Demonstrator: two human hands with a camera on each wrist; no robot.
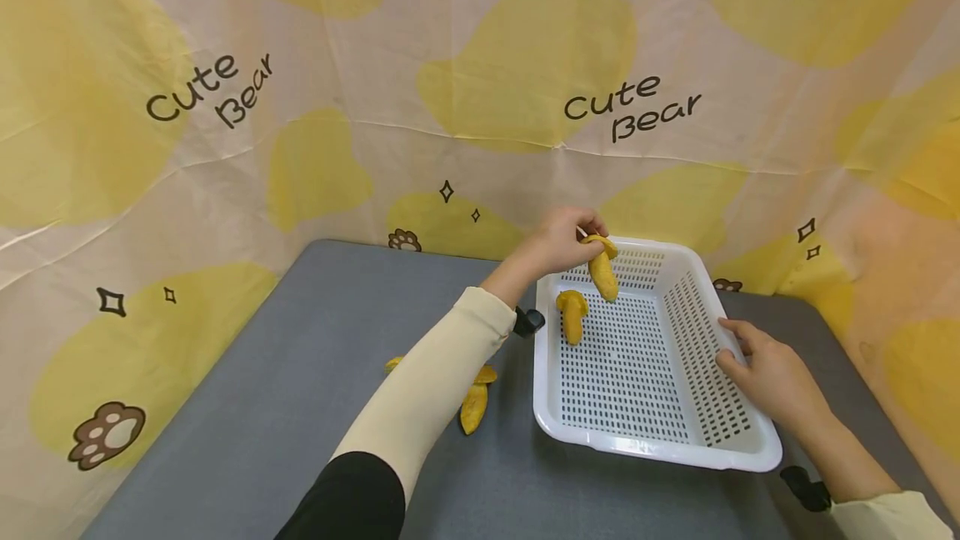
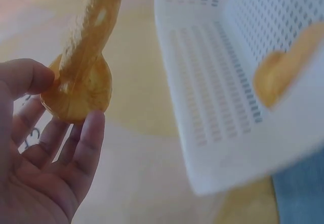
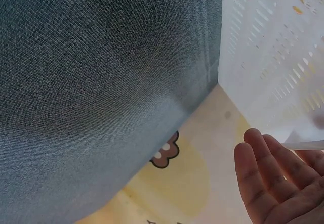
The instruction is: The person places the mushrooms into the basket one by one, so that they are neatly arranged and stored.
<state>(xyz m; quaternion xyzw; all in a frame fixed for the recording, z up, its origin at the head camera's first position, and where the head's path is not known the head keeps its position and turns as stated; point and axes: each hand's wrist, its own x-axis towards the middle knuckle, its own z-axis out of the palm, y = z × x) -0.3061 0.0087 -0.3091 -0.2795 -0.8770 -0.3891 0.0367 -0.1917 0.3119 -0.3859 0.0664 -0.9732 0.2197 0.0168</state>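
Observation:
My left hand (image 1: 564,242) pinches a yellow mushroom (image 1: 603,275) by its cap, above the far left part of a white plastic basket (image 1: 637,446). In the left wrist view the thumb and fingertips hold the cap's edge, and the mushroom's stem (image 2: 91,29) points up and away from the palm. Inside the basket, near its left wall, lies another yellow mushroom (image 1: 572,322). My right hand (image 1: 780,377) holds the basket's right rim, thumb on the inner side; in the right wrist view its fingers (image 3: 260,158) lie along the outside, just under the rim.
On the grey tabletop (image 1: 300,390), left of the basket, more yellow mushrooms (image 1: 474,407) lie partly hidden behind the left sleeve (image 1: 427,382). A patterned cloth (image 1: 360,90) with bear lettering hangs behind the table and down its sides, close to the basket's far edge.

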